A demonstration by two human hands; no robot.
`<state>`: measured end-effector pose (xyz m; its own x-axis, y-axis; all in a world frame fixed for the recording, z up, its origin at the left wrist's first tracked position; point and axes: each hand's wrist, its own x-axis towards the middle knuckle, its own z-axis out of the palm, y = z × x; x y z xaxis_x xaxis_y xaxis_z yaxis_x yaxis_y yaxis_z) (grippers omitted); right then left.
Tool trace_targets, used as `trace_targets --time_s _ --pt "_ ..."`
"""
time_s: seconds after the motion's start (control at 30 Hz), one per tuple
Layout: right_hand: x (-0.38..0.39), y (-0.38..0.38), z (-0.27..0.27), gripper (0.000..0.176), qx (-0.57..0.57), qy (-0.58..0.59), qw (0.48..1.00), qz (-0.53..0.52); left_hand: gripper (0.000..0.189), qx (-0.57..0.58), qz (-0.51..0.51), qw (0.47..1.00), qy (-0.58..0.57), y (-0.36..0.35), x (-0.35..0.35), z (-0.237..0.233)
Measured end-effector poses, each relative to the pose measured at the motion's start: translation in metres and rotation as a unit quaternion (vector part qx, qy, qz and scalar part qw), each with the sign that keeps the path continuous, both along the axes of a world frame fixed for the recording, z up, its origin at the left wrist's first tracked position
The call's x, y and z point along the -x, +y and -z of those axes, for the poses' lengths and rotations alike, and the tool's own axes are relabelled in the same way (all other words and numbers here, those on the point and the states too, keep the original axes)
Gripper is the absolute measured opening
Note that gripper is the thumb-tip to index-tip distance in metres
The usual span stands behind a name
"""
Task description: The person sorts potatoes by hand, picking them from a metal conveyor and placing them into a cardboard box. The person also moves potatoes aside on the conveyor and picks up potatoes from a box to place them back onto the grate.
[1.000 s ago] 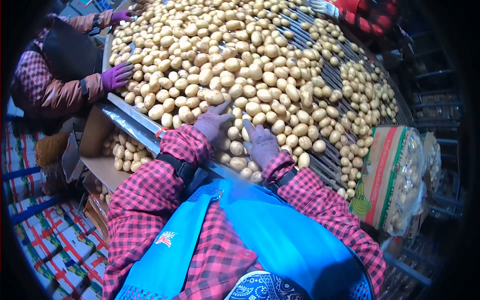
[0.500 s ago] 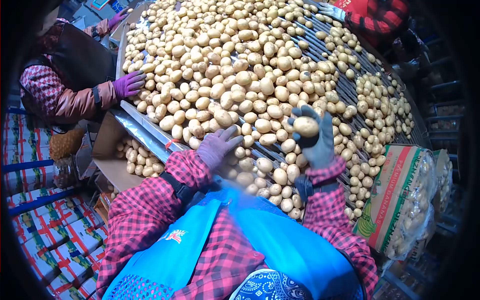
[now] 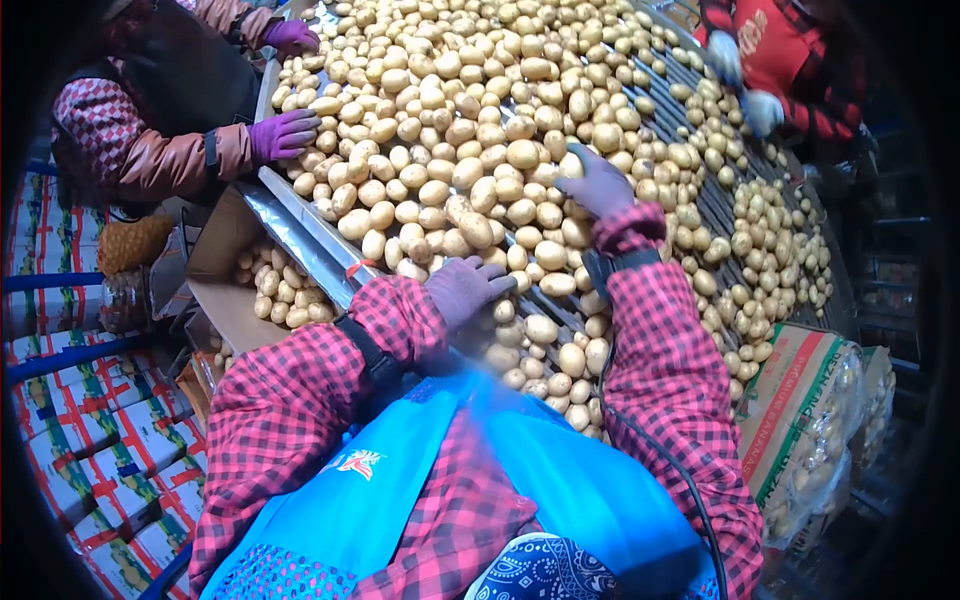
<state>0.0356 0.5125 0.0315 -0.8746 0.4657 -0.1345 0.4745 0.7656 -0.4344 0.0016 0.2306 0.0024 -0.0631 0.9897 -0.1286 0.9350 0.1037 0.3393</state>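
Observation:
Potatoes (image 3: 522, 153) lie heaped over a slatted sorting table (image 3: 688, 165). My left hand (image 3: 468, 291), in a purple glove, rests on the near edge of the heap with its fingers apart, touching potatoes and gripping none. Farther up and to the right, my right hand (image 3: 603, 187) reaches palm down onto the heap, gloved in grey-purple. Its thumb and fingers are apart against the potatoes; the palm side is hidden.
A co-worker's purple-gloved hand (image 3: 283, 135) rests at the left rim; another co-worker's white-gloved hand (image 3: 763, 112) is at upper right. A cardboard box (image 3: 222, 250) with potatoes stands left. A banana carton (image 3: 800, 390) with bagged potatoes is right. Stacked boxes (image 3: 120, 440) fill lower left.
My right hand has turned from palm up with a potato to palm down, farther up the heap. That potato no longer shows in it. The right co-worker's hands have moved down the table edge.

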Motion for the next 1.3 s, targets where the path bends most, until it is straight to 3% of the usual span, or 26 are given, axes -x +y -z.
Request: trace_targets --time_s 0.03,0.07,0.13,0.17,0.2,0.3,0.33,0.4,0.47,0.5,0.53,0.6,0.67,0.7,0.73,0.8,0.87,0.9,0.97,1.0,1.03,1.1,1.13,1.17,1.2,1.3 --pt "-0.007 -0.002 -0.004 0.063 0.273 0.111 0.955 0.033 0.062 -0.026 0.004 0.999 -0.022 -0.001 0.006 0.006" --pt "-0.025 -0.004 -0.008 0.062 0.457 0.177 0.870 0.061 0.062 -0.031 -0.002 0.999 -0.021 -0.008 0.008 0.012" --pt "-0.058 -0.048 -0.043 0.055 0.670 0.331 0.652 0.125 0.058 -0.141 -0.142 0.926 -0.321 -0.019 0.005 0.015" --pt "-0.077 -0.047 -0.033 0.053 0.755 0.314 0.563 0.121 0.057 -0.060 -0.257 0.745 -0.613 -0.024 0.004 -0.010" --pt "-0.090 -0.044 -0.012 0.052 0.855 0.292 0.428 0.012 0.063 -0.058 -0.277 0.613 -0.737 -0.031 0.008 -0.032" --pt "-0.098 -0.070 0.001 0.053 0.922 0.248 0.283 0.092 0.081 -0.130 -0.236 0.424 -0.865 -0.043 0.013 -0.048" --pt "-0.090 -0.074 0.007 0.051 0.920 0.242 0.298 0.076 0.084 -0.198 -0.185 0.465 -0.843 -0.053 0.009 -0.041" --pt "-0.076 -0.077 0.012 0.048 0.847 0.235 0.469 0.089 0.084 -0.197 -0.181 0.356 -0.896 -0.060 0.013 -0.037" --pt "-0.045 -0.109 -0.029 0.049 0.596 0.234 0.760 0.112 0.079 -0.207 -0.161 0.275 -0.925 -0.066 0.014 -0.043" --pt "-0.031 -0.111 -0.034 0.051 0.507 0.188 0.840 0.051 0.075 -0.226 -0.173 0.254 -0.924 -0.070 0.012 -0.035" --pt "-0.017 -0.120 -0.028 0.059 0.411 0.199 0.889 -0.014 0.071 -0.243 -0.184 0.232 -0.924 -0.075 0.009 -0.028" --pt "0.001 -0.141 -0.030 0.070 0.146 0.030 0.988 -0.041 0.059 -0.255 -0.191 0.155 -0.935 -0.085 0.003 -0.024" --pt "0.013 -0.164 -0.016 0.072 0.086 0.064 0.992 -0.070 0.058 -0.284 -0.318 0.341 -0.838 -0.098 -0.007 -0.031" --pt "0.024 -0.171 -0.010 0.071 0.060 0.028 0.995 -0.076 0.056 -0.257 -0.280 0.229 -0.896 -0.102 -0.004 -0.029" --pt "0.035 -0.177 -0.004 0.070 0.033 -0.006 0.996 -0.082 0.052 -0.262 -0.234 0.170 -0.921 -0.104 -0.004 -0.024" --pt "0.044 -0.191 0.008 0.068 -0.119 -0.065 0.983 -0.124 0.056 -0.269 -0.312 0.173 -0.895 -0.107 -0.009 -0.029" --pt "0.046 -0.195 -0.002 0.066 -0.122 -0.072 0.985 -0.097 0.049 -0.229 -0.288 0.137 -0.920 -0.102 -0.006 -0.009" --pt "0.039 -0.187 0.004 0.064 -0.080 0.019 0.992 -0.095 0.050 -0.200 -0.318 0.139 -0.916 -0.095 -0.005 -0.005" --pt "0.035 -0.165 0.000 0.064 0.024 0.054 0.997 -0.055 0.052 -0.181 -0.342 0.180 -0.904 -0.082 -0.010 -0.018" --pt "0.034 -0.148 0.010 0.066 0.070 0.076 0.994 -0.032 0.050 -0.163 -0.399 0.253 -0.866 -0.078 -0.012 -0.034" --pt "0.032 -0.121 0.037 0.060 0.210 0.096 0.973 0.003 0.050 -0.164 -0.397 0.369 -0.824 -0.080 -0.013 -0.037" --pt "0.002 -0.105 0.037 0.053 0.528 0.150 0.830 0.098 0.050 -0.162 -0.388 0.479 -0.771 -0.089 -0.017 -0.030" --pt "-0.016 -0.101 0.033 0.051 0.643 0.133 0.738 0.156 0.049 -0.138 -0.390 0.416 -0.810 -0.091 -0.018 -0.016" --pt "-0.040 -0.106 0.031 0.050 0.570 0.182 0.801 0.030 0.049 -0.115 -0.389 0.351 -0.844 -0.093 -0.017 -0.008" --pt "-0.060 -0.119 0.032 0.049 0.483 0.225 0.841 -0.093 0.049 -0.106 -0.395 0.360 -0.839 -0.099 -0.017 -0.013" --pt "-0.053 -0.136 0.054 0.049 0.672 0.078 0.719 0.158 0.050 -0.110 -0.367 0.308 -0.871 -0.093 -0.012 -0.007"
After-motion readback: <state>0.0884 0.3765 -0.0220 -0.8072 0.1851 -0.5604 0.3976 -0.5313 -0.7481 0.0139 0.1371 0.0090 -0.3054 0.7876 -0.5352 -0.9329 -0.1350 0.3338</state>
